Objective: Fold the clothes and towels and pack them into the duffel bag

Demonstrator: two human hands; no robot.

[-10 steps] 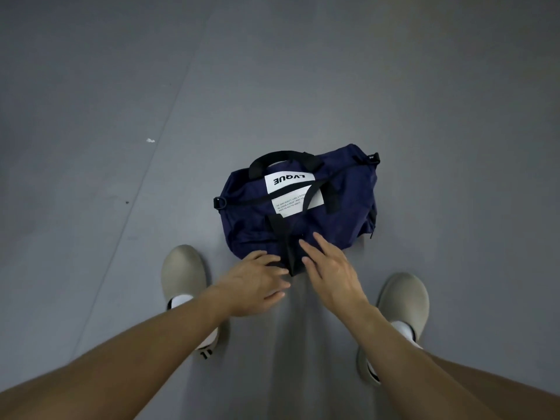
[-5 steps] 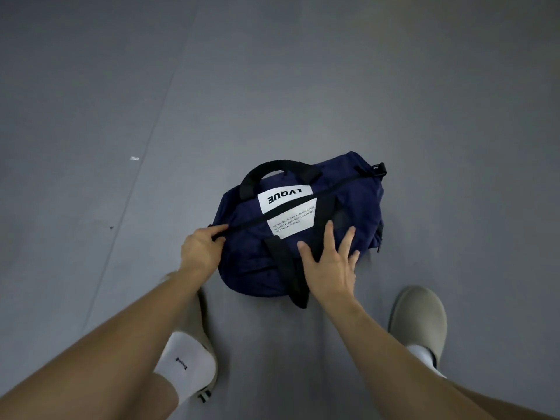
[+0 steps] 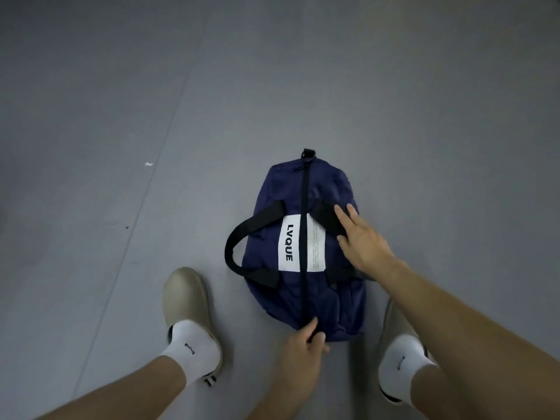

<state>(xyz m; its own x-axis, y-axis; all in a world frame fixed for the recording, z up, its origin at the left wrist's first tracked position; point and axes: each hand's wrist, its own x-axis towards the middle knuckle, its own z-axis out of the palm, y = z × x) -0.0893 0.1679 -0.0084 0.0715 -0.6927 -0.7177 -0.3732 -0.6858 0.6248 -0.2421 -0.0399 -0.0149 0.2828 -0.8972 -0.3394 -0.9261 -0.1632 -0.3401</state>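
Firstly, at the near edge I note white socks (image 3: 194, 341) on both feet. The left shoe (image 3: 185, 295), beige, stands on the grey floor (image 3: 121, 116) left of the bag. The right shoe (image 3: 392, 322) is largely hidden behind the right forearm (image 3: 454, 313).

Between the feet, the left hand (image 3: 306, 339) has its fingers curled. Thumb and fingers pinch the near end of the duffel bag (image 3: 330, 189) just where the black zip line (image 3: 304, 192) ends — whether it holds a pull or only fabric I cannot tell.

The bag, navy, lies lengthwise on the floor, its near end between the shoes and its far end pointing away. The zip line runs unbroken along the top from end to end. A white label (image 3: 289, 242) reading LVQUE sits across the middle, split by the zip. One black handle (image 3: 239, 237) loops out to the left.

The right hand (image 3: 363, 244) rests flat on the right side of the bag, fingers straight and slightly spread, gripping nothing. Its fingertips lie on the other black strap (image 3: 325, 218).

At the far end a small black tab (image 3: 308, 153) sticks out. Further left, a white speck (image 3: 148, 164) lies on the floor — well apart from the bag.
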